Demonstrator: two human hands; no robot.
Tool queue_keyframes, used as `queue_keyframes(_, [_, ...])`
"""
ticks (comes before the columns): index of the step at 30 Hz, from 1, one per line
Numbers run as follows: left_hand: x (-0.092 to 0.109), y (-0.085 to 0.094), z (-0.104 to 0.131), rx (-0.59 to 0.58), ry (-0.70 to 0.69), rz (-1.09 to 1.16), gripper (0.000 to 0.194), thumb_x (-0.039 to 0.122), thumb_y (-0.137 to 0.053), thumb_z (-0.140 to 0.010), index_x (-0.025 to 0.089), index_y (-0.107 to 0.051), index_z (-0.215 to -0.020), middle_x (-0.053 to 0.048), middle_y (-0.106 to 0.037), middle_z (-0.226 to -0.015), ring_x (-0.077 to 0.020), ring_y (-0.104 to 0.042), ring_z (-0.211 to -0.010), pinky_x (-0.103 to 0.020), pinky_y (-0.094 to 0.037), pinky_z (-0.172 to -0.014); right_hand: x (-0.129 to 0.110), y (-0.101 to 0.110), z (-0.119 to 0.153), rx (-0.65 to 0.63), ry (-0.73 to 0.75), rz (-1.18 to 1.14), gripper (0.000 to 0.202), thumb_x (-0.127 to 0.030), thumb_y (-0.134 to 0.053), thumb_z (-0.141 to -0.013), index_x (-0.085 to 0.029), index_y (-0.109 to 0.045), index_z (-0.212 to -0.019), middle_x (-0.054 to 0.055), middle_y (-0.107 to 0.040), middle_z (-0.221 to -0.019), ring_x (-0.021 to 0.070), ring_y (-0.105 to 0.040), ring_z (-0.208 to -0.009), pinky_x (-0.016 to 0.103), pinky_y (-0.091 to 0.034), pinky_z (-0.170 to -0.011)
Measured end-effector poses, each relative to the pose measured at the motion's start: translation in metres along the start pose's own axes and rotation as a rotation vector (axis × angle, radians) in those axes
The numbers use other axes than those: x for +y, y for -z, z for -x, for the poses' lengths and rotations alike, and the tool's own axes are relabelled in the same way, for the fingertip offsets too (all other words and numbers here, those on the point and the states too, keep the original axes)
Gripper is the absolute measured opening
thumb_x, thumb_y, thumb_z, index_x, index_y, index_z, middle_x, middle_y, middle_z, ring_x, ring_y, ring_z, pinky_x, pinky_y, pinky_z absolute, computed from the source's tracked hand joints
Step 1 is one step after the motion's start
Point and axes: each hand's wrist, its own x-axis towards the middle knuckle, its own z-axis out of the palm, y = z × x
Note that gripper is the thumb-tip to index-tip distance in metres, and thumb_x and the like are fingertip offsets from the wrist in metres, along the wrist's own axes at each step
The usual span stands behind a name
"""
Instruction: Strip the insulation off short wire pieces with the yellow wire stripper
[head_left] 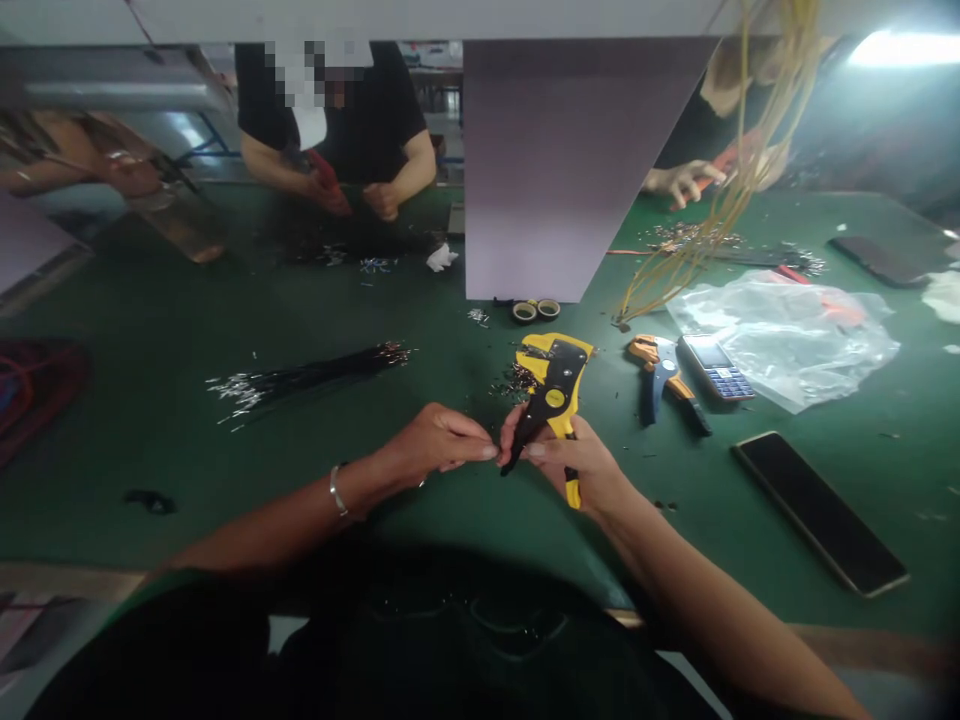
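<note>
A yellow and black wire stripper points away from me, its jaws at the far end. Wrapped round its handles is my right hand. My left hand, with a bracelet at the wrist, is closed in a pinch, its fingertips beside the right fingertips and the black handle. Whatever sits in that pinch is too small to make out. Beyond my left hand lies a bundle of black wires with bare, shiny ends. Small scraps lie on the green table beside the stripper's head.
To the right lie an orange and blue wire stripper, a keypad phone, a clear plastic bag and a dark smartphone. Two tape rolls sit below a pale panel. Yellow wires hang down. Co-workers sit opposite.
</note>
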Motion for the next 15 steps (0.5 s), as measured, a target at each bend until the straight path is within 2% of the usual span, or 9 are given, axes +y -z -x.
queue_keyframes(2, [-0.0001,0.0013,0.001,-0.01,-0.029,-0.039,0.019,0.033,-0.073,-0.07,0.014,-0.076,-0.075,0.002,-0.053,-0.05,-0.0045,-0.036,-0.045,-0.02,-0.026,-0.043,0.0003,0.001,0.0002,0.0,-0.001,0.005,0.026,-0.016,-0.067,-0.062,-0.016,-0.064,-0.088,0.004,-0.066,-0.077,0.0197,-0.061,-0.069,0.038,-0.05,-0.072])
queue_keyframes(7, [-0.0012,0.0033,0.0018,-0.036,-0.1,-0.125,0.022,0.033,-0.074,-0.068,0.014,-0.077,-0.078,-0.001,-0.066,-0.067,-0.0076,-0.051,-0.059,-0.021,-0.039,-0.055,-0.001,0.0008,0.0007,0.007,-0.01,0.03,0.025,-0.018,-0.066,-0.063,-0.016,-0.064,-0.088,0.005,-0.066,-0.077,0.0214,-0.063,-0.073,0.039,-0.049,-0.074])
queue_keyframes(9, [-0.0008,0.0024,0.0012,-0.011,-0.083,-0.119,0.02,0.032,-0.074,-0.067,0.014,-0.076,-0.075,0.0,-0.063,-0.06,-0.0068,-0.048,-0.055,-0.02,-0.037,-0.052,-0.0015,0.0003,0.0006,0.014,-0.009,0.038,0.027,-0.018,-0.065,-0.063,-0.016,-0.064,-0.089,0.004,-0.066,-0.077,0.0213,-0.063,-0.073,0.039,-0.049,-0.074])
queue_keyframes(12, [0.0014,0.0012,-0.0004,0.097,0.002,-0.039,0.016,0.029,-0.074,-0.065,0.013,-0.073,-0.067,0.004,-0.049,-0.045,-0.0042,-0.037,-0.044,-0.019,-0.027,-0.042,-0.0015,0.0011,-0.0001,0.042,-0.001,0.057,0.028,-0.018,-0.064,-0.063,-0.017,-0.063,-0.091,0.004,-0.066,-0.079,0.0206,-0.062,-0.071,0.041,-0.049,-0.075])
queue_keyframes(15, [0.0041,0.0036,-0.0022,0.191,0.054,0.088,0.013,0.026,-0.075,-0.062,0.014,-0.071,-0.064,0.005,-0.043,-0.04,-0.0038,-0.033,-0.04,-0.02,-0.022,-0.039,0.0001,0.0043,-0.0015,0.1,0.054,0.078,0.028,-0.016,-0.064,-0.064,-0.018,-0.062,-0.092,0.004,-0.067,-0.083,0.0202,-0.063,-0.072,0.041,-0.049,-0.076])
